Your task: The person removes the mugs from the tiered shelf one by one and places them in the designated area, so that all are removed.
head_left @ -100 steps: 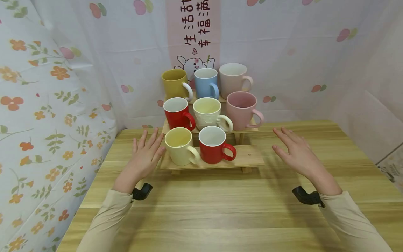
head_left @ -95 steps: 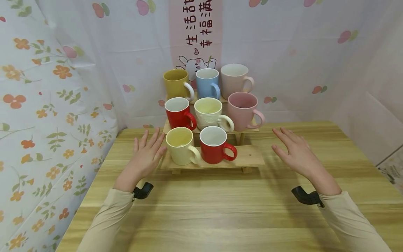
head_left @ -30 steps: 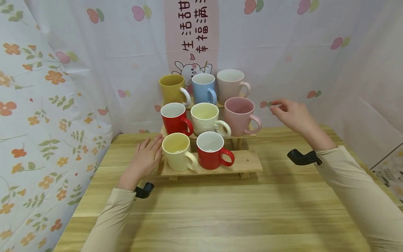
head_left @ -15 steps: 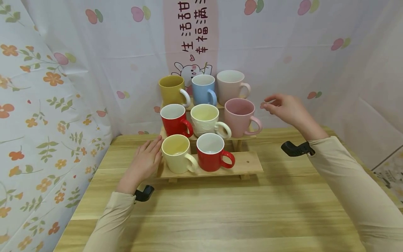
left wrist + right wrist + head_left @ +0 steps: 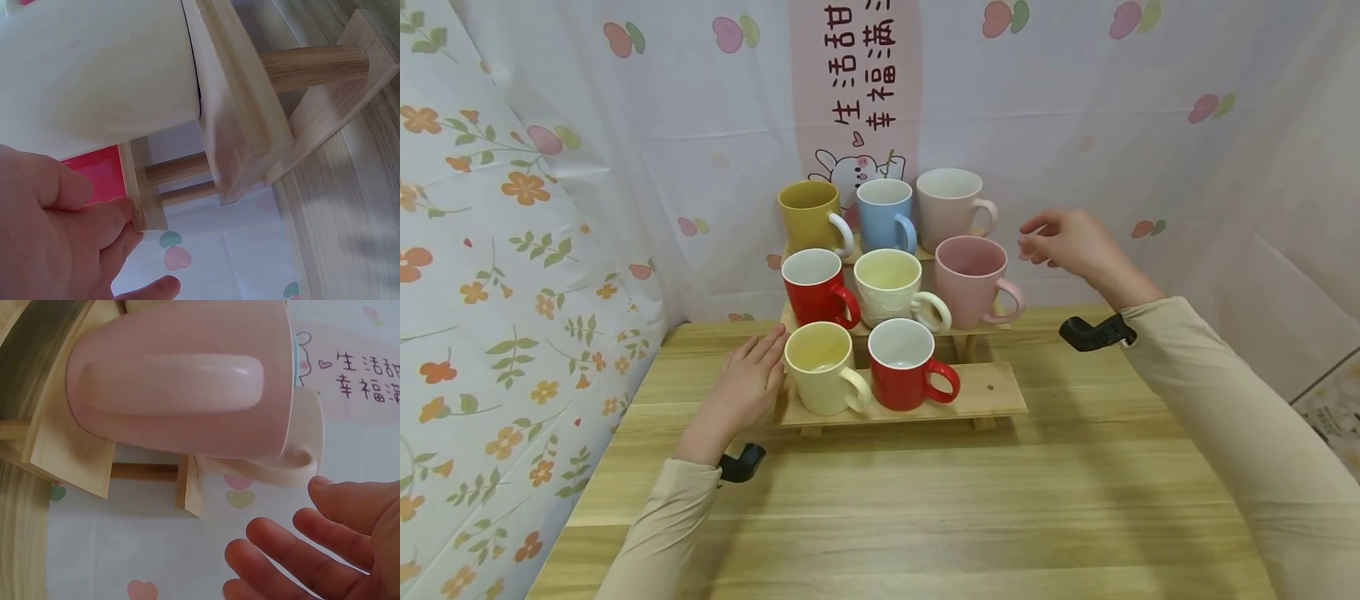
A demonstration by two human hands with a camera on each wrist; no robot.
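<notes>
A three-tier wooden stand (image 5: 988,400) holds several mugs. My left hand (image 5: 741,392) is at the stand's left side, fingers extended, beside the pale yellow mug (image 5: 820,392). In the left wrist view its fingertips (image 5: 122,215) lie against the end of the middle shelf board (image 5: 140,187). My right hand (image 5: 1071,242) is raised right of the stand, fingers loosely bent and holding nothing. It is nearest the pale pink mug (image 5: 943,221) on the top tier and the rose pink mug (image 5: 962,292) below. In the right wrist view my thumb (image 5: 356,500) is just short of the pale pink mug's handle (image 5: 269,472).
Mustard (image 5: 805,229) and blue (image 5: 878,221) mugs share the top tier. A red mug (image 5: 808,300) and a cream mug (image 5: 883,304) stand on the middle one, another red mug (image 5: 898,383) on the lowest. A printed curtain (image 5: 700,150) hangs behind the wooden table (image 5: 880,517).
My right hand has risen from over the table and moved left toward the pink mugs, its fingers bending. My left hand has shifted slightly to the stand's side. The mugs stay in place.
</notes>
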